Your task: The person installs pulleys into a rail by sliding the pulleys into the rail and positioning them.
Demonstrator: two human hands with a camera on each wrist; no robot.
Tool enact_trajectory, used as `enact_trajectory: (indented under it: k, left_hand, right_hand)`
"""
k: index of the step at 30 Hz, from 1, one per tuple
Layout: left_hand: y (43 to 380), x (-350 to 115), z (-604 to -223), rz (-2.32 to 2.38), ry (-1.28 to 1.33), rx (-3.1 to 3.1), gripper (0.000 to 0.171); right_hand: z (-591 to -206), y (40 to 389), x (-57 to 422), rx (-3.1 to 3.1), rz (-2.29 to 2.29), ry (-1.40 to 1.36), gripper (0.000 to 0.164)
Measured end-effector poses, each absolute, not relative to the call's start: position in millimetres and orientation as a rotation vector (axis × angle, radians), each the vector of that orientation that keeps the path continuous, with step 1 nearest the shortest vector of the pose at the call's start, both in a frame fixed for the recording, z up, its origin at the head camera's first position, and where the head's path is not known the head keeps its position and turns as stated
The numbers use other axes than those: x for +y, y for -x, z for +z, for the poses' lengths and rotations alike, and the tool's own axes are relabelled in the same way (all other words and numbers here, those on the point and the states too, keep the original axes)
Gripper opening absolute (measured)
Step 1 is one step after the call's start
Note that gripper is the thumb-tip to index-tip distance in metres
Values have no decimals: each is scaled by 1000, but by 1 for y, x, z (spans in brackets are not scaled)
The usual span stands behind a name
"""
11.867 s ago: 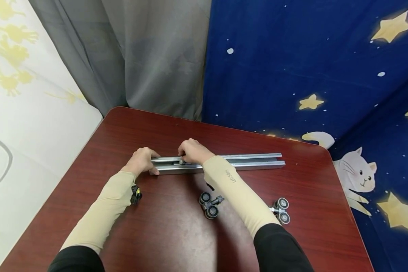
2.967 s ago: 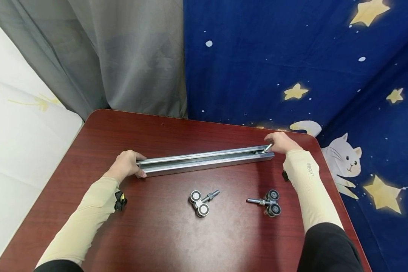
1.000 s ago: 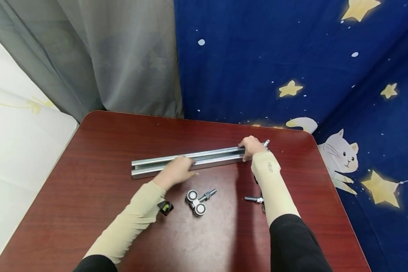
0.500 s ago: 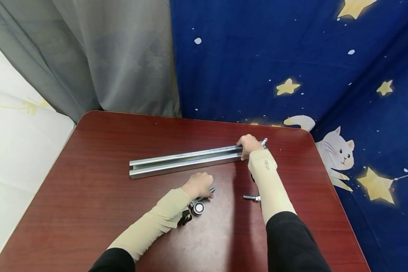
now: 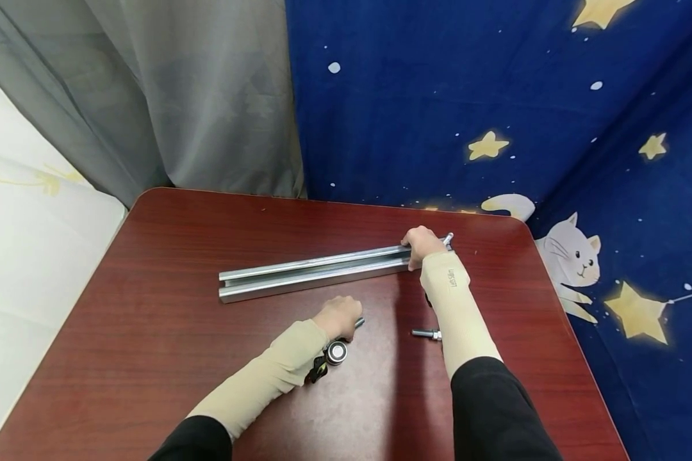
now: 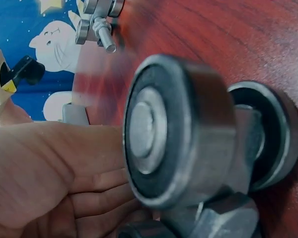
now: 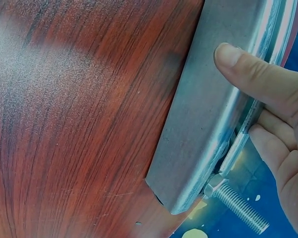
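Note:
My left hand point(image 5: 339, 316) is over a roller trolley point(image 5: 337, 353) on the table, its fingers curled round the bolt end. The left wrist view shows the trolley's wheels point(image 6: 208, 134) large, close to the palm; the fingertips are hidden. My right hand point(image 5: 423, 243) grips a steel channel rail point(image 5: 305, 273) near its right end, thumb point(image 7: 258, 74) on the side wall and fingers across the far edge. A threaded bolt point(image 7: 241, 208) with a hex nut sticks out of the slot at that end; what carries it inside the rail is mostly hidden.
A second loose roller trolley point(image 5: 425, 333) lies right of the left hand, partly covered by the right forearm; the left wrist view shows its wheels and bolt point(image 6: 104, 37). The red-brown table point(image 5: 167, 256) ends at curtains point(image 5: 230, 96) behind.
My left hand left the rail and came down right and nearer onto the loose trolley. The right hand, earlier at the bolt in the rail, moved from that end to grip the rail itself.

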State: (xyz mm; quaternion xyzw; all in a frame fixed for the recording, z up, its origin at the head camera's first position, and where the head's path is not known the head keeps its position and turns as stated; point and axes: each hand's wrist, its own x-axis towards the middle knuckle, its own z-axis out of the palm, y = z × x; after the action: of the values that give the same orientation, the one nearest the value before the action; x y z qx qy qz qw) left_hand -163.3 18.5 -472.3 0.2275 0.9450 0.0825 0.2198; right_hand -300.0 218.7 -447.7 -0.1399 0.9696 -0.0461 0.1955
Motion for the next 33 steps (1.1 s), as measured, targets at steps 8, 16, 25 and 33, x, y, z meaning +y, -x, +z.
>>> enact_trajectory:
  k: [8, 16, 25, 33]
  left_hand:
    - [168, 17, -468, 294, -540, 2609, 33]
    - [171, 12, -465, 369, -494, 2679, 31]
    - [178, 4, -462, 462, -531, 2744, 27]
    - [175, -5, -450, 535, -573, 2792, 31]
  right_hand:
    - [-447, 300, 217, 2709, -142, 376, 67]
    - [-445, 298, 218, 2708, -150, 344, 68]
    - [-448, 297, 218, 2719, -181, 345, 67]
    - [-449, 299, 220, 2730, -187, 348, 67]
